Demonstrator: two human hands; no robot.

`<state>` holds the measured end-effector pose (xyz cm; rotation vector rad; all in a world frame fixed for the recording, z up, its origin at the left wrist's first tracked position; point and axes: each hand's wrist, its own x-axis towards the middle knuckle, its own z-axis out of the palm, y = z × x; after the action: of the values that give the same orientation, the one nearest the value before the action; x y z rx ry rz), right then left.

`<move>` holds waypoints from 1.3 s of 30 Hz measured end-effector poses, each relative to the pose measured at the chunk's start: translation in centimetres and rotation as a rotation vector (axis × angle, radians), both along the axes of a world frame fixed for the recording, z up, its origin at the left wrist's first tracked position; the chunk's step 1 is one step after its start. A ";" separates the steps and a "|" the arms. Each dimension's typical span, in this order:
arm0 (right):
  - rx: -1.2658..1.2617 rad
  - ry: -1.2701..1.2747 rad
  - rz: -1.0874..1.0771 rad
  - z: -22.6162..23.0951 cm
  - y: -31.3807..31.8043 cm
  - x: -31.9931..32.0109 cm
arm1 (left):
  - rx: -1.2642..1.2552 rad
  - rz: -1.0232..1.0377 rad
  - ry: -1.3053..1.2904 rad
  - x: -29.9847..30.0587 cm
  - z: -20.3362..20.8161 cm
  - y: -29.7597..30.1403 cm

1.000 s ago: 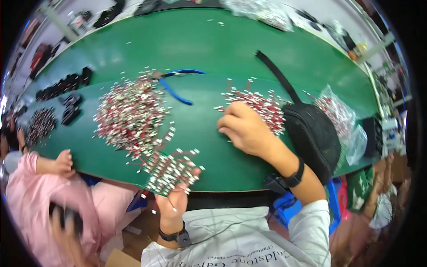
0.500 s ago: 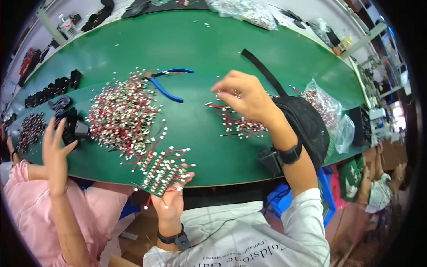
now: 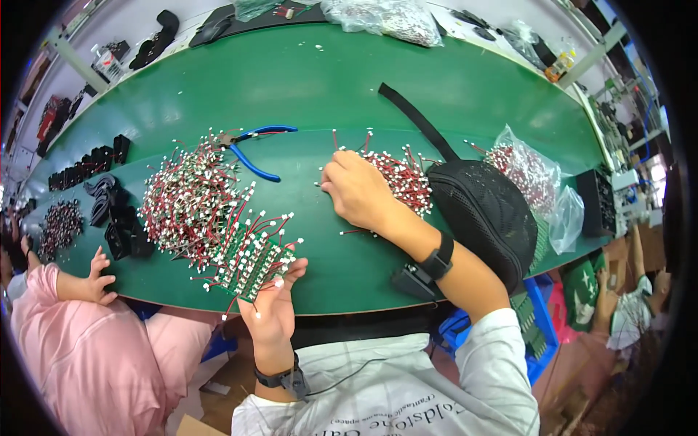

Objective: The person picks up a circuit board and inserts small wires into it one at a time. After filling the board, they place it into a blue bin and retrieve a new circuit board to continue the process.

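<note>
My left hand (image 3: 273,316), palm up near the table's front edge, grips a green circuit board panel (image 3: 251,265). Rows of white connectors and short red wires stick out from the panel. My right hand (image 3: 360,190) is at the left side of a smaller pile of red wire leads with white plugs (image 3: 407,182). Its fingers are curled and pinched together; whatever is between them is hidden. A larger heap of the same kind of leads (image 3: 185,200) lies behind and left of the panel.
Blue-handled pliers (image 3: 265,131) lie beside the large heap. A black mesh case (image 3: 480,218) with a strap sits right of my right hand, before a plastic bag of leads (image 3: 527,171). A co-worker's hand (image 3: 98,280) rests at the left edge. A blue crate (image 3: 549,327) stands below.
My right hand has come down and left to the near side of the small pile, its fingers drawn in. The panel shifted slightly left. The co-worker's raised hand has lowered.
</note>
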<state>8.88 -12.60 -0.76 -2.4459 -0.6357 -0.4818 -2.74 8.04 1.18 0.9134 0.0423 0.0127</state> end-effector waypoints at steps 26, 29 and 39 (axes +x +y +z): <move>0.416 0.335 0.427 2.7 2.0 -4.3 | -0.105 -0.079 0.148 4.0 -1.4 -0.8; 0.435 0.321 0.367 3.2 2.2 -4.6 | -0.127 -0.078 0.160 4.0 -1.0 -1.1; 0.561 0.382 0.220 2.6 2.0 -4.5 | -0.043 -0.037 0.036 3.4 -0.5 -2.2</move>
<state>4.40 -10.55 1.87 -1.8394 -0.5117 -0.0764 0.61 5.87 0.64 0.8714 0.0586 -0.0390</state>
